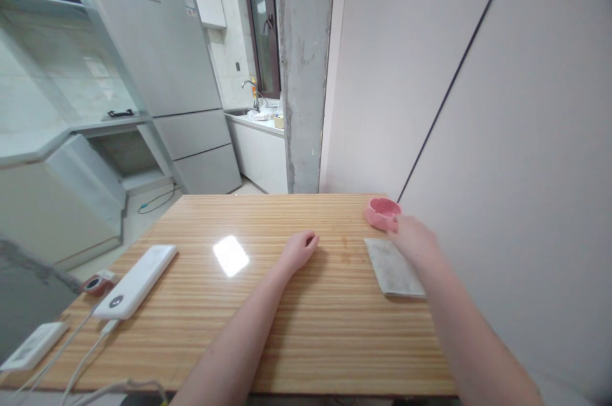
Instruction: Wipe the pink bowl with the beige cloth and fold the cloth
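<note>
My left hand [299,250] rests on the wooden table [268,336] near its middle, fingers curled loosely into a fist with nothing in them. My right hand [414,239] reaches to the far right corner and grips the near side of a small pink bowl [382,210]. Just below that hand a grey cloth pad [393,268] lies flat on the table, partly under my wrist.
A white power bank [136,281] with cables lies at the table's left, beside a small red-brown object [97,283] and a white box [32,345]. A wall runs along the right. Beyond the table stand a fridge [162,68], a concrete pillar [303,68] and a sink counter.
</note>
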`<action>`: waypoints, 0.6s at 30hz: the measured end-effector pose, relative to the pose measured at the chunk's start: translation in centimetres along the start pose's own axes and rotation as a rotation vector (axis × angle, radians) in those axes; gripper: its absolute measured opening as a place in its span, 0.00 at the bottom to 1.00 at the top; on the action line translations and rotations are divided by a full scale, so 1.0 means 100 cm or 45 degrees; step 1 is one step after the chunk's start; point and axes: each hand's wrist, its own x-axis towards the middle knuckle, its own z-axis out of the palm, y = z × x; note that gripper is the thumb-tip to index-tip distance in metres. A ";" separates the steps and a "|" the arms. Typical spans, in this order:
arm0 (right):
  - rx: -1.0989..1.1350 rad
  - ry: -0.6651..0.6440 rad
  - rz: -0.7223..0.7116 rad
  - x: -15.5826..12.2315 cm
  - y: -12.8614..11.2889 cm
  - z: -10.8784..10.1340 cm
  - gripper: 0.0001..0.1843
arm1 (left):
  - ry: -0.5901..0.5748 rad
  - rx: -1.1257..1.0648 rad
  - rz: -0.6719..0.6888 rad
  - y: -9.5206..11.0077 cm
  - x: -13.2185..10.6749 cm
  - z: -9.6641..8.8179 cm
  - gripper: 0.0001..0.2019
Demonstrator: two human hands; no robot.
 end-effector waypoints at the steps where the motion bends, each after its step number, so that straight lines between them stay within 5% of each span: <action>1: 0.107 -0.052 -0.154 -0.002 -0.023 0.006 0.09 | -0.005 0.007 0.002 0.000 0.000 0.000 0.17; 3: 0.449 -0.229 -0.422 -0.008 -0.069 0.027 0.13 | -0.019 0.006 0.010 0.000 0.000 0.000 0.18; 7: 0.991 -0.442 -0.591 -0.023 -0.128 0.085 0.15 | 0.005 -0.108 -0.039 -0.001 -0.001 0.001 0.13; 11: 1.151 -0.336 -0.629 -0.033 -0.133 0.124 0.14 | -0.029 -0.110 -0.102 0.000 -0.002 0.001 0.15; 18: 1.146 -0.348 -0.661 -0.034 -0.125 0.126 0.13 | -0.066 -0.089 -0.060 0.002 -0.004 -0.001 0.16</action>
